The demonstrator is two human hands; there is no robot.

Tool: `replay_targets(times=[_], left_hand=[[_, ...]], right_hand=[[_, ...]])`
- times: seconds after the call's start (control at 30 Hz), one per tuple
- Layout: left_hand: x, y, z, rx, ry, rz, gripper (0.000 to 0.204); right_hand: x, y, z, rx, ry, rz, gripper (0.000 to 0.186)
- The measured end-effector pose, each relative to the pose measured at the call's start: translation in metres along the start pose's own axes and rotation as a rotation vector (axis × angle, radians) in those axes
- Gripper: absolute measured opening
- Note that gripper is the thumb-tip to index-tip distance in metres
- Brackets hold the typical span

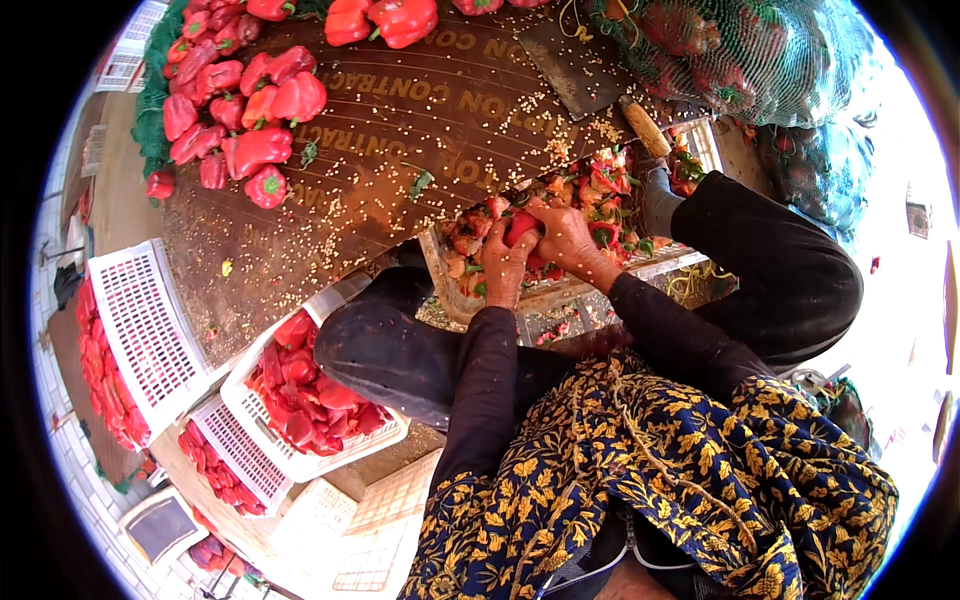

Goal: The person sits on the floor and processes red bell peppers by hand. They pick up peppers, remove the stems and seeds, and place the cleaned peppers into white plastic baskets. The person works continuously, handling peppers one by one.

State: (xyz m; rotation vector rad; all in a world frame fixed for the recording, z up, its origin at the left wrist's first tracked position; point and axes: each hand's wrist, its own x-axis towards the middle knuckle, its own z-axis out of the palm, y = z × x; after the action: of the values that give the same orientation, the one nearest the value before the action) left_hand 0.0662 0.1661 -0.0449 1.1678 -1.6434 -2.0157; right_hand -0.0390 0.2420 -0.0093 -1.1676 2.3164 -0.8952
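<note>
Both of my hands close round one red bell pepper (521, 229) above a crate (440, 275) heaped with pepper cores and scraps. My left hand (505, 262) grips it from the near left side. My right hand (568, 238) holds its right side, the fingers bent over the top. Part of the pepper is hidden by the fingers. Beyond the crate, on the brown board (390, 110), lies a cleaver with a wide blade (570, 70) and a wooden handle (645, 126) that reaches toward the crate's far right corner.
Whole red peppers (255, 110) pile up at the board's far left. Green mesh sacks (750, 55) of peppers stand at the far right. White crates (150, 320) of red pepper pieces (310, 395) sit at the left. Pale seeds litter the board. My knees flank the scrap crate.
</note>
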Motion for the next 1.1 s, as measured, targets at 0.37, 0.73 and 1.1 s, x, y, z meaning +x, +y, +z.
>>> replay_targets(times=[0.37,0.73,1.1], left_hand=[[-0.056,0.029,0.001,-0.205,-0.094,0.058,0.079],[-0.075,0.041,-0.002,-0.492,-0.150,-0.109,0.062],[-0.118,0.128,-0.073,-0.602,0.344,0.312,0.034]], right_hand=[[-0.023,-0.042,-0.045,-0.073,-0.154,-0.290,0.060],[-0.041,-0.057,-0.061,0.172,-0.214,-0.384,0.041],[-0.030,-0.056,-0.087,1.709,-0.044,0.297,0.012]])
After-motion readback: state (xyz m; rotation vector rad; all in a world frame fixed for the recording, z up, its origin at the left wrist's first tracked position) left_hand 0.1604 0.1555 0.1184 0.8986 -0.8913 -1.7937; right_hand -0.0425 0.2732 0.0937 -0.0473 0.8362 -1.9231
